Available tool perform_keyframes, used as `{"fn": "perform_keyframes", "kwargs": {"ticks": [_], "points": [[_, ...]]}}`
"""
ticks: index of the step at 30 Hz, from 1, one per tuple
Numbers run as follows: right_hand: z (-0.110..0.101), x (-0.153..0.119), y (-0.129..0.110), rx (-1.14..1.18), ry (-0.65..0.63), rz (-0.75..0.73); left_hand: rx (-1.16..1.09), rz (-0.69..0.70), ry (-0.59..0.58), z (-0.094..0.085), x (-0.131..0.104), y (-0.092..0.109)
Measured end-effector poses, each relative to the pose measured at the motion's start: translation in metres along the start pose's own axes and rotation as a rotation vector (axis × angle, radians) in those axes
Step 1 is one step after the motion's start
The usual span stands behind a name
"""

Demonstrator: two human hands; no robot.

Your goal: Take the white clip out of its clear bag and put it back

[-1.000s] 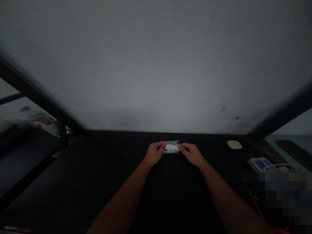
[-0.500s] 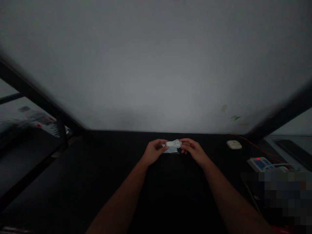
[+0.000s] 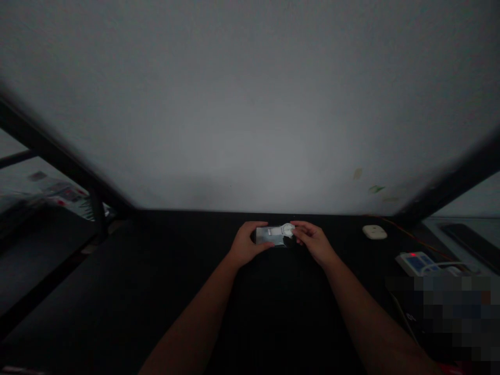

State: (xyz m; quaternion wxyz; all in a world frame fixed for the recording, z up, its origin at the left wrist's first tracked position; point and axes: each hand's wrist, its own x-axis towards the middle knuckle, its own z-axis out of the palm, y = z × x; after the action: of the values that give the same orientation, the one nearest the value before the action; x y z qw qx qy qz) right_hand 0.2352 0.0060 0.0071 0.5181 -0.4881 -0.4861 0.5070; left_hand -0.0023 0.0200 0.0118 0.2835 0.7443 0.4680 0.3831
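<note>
A white wristwatch [image 3: 288, 228] with a round dial and a pale strap stretches leftward over a shiny, light grey-blue flat packet [image 3: 265, 238] on the black table. My left hand [image 3: 244, 245] grips the packet's left end, fingers on the far edge and thumb on the near edge. Closed at the dial's right side, my right hand [image 3: 312, 240] pinches the watch. A small dark patch shows just below the dial; what it is I cannot make out in the dim light.
To the right on the black table [image 3: 175, 291] lies a white rounded case [image 3: 374, 232]. Beyond it sit a power strip [image 3: 417, 263] with a red light and an orange cable [image 3: 414, 238]. A pale wall [image 3: 250, 130] rises behind; dark frame bars flank both sides.
The watch has shifted slightly right with my right hand. My left fingers have left the strap and now span the packet's left end, so more of the packet shows.
</note>
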Motion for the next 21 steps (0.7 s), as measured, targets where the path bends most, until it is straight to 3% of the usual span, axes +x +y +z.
{"fn": "perform_keyframes", "kwargs": {"ticks": [3,7,16,21], "points": [[-0.001,0.001,0.002,0.042,0.076,-0.005,0.104,0.058,-0.081,0.000,0.001,-0.002],[-0.001,0.004,0.005,0.107,0.153,-0.006,0.160,0.030,-0.157,0.004,0.003,-0.005],[-0.009,0.011,0.011,0.191,0.532,-0.091,0.127,-0.049,-0.003,0.005,0.004,-0.001],[-0.012,0.012,0.012,0.195,0.582,-0.115,0.227,0.052,-0.070,0.010,-0.001,0.016]]}}
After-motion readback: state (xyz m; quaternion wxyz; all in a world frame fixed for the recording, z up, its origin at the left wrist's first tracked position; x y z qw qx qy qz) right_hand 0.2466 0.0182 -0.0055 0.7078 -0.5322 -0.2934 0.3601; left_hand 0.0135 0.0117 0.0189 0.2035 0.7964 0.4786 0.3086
